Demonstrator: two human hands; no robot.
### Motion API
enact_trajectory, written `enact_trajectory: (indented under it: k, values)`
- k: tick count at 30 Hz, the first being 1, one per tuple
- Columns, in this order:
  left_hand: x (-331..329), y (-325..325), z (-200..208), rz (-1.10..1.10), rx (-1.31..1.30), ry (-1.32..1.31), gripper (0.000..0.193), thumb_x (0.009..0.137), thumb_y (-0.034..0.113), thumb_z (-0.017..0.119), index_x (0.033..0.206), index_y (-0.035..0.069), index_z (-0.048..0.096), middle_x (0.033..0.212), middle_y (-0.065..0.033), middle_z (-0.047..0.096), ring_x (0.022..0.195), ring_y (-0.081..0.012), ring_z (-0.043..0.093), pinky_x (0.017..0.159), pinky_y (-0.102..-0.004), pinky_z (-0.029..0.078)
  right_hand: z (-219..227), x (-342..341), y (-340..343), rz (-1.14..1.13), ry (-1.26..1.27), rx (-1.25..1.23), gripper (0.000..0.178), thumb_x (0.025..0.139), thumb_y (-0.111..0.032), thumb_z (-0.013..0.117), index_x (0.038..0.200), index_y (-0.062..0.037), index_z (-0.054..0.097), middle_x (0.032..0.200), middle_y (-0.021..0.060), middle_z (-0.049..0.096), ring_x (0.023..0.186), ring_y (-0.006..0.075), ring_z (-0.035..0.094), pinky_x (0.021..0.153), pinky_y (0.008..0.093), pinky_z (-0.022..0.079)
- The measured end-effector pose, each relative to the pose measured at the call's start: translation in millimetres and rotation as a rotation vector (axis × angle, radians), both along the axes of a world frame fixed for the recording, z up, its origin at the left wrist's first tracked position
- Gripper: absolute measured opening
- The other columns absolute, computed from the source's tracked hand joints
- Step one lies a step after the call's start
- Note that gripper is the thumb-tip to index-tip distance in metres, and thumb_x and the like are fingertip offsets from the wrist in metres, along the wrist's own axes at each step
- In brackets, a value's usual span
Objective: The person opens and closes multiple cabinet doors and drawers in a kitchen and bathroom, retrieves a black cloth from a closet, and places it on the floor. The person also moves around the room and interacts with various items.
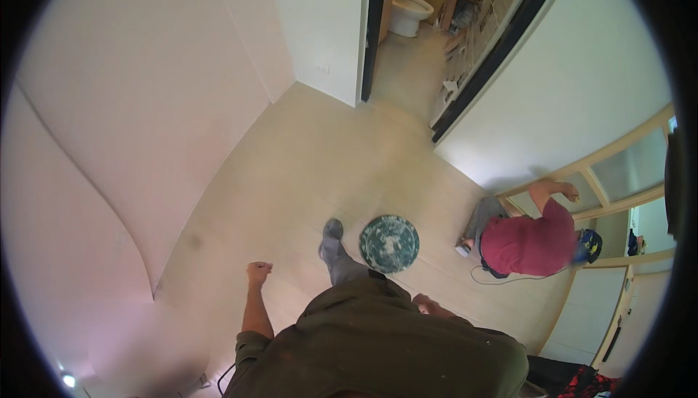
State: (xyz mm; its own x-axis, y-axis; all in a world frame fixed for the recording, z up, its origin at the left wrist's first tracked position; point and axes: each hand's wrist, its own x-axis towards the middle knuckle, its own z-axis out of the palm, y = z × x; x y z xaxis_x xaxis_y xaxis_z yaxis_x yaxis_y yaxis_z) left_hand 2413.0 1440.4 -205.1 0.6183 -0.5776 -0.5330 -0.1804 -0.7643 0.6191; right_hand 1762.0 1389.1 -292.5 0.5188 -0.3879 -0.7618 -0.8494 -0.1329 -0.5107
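Note:
My left hand hangs out over the floor on the left, its fingers curled in and nothing visible in them. Close to my body on the right is my right hand, partly covered by my dark olive shirt; its fingers are too hidden to read. Just ahead of it, on the floor, stands a round dark green thing with pale smears on top, perhaps a stool seat or a lid. My grey-covered foot is beside it, to its left, not touching it. Neither hand touches the round thing.
A co-worker in a maroon shirt crouches at the right by a wood-framed glass panel, a thin cord nearby. Ahead, a dark-framed doorway shows a toilet and stacked boards. A pale wall bounds the left.

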Motion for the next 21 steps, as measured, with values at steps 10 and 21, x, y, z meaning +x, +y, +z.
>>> enact_trajectory:
  k: [10, 21]
  values:
    - [97, -289, -29, -0.277, 0.357, 0.239, 0.02, 0.083, 0.018, 0.074, 0.091, 0.0, 0.074, 0.085, -0.0094, 0.074, 0.067, -0.0169, 0.07, 0.055, -0.0298, 0.055, 141, 267, -420, -0.722, -0.458, -0.43, 0.03, 0.09, -0.028, 0.059, 0.1, -0.0014, 0.067, 0.087, 0.0209, 0.069, 0.079, 0.0397, 0.068, 0.071, 0.0454, 0.053]
    - [112, -709, -50, -0.709, 0.254, 0.037, 0.023, 0.08, 0.026, 0.073, 0.083, 0.004, 0.072, 0.078, -0.0088, 0.073, 0.069, -0.0201, 0.071, 0.064, -0.0338, 0.059, 27, 168, -571, -0.9, 0.25, -0.023, 0.019, 0.09, -0.022, 0.061, 0.084, -0.0066, 0.07, 0.073, 0.0084, 0.069, 0.062, 0.0208, 0.067, 0.053, 0.0351, 0.054]
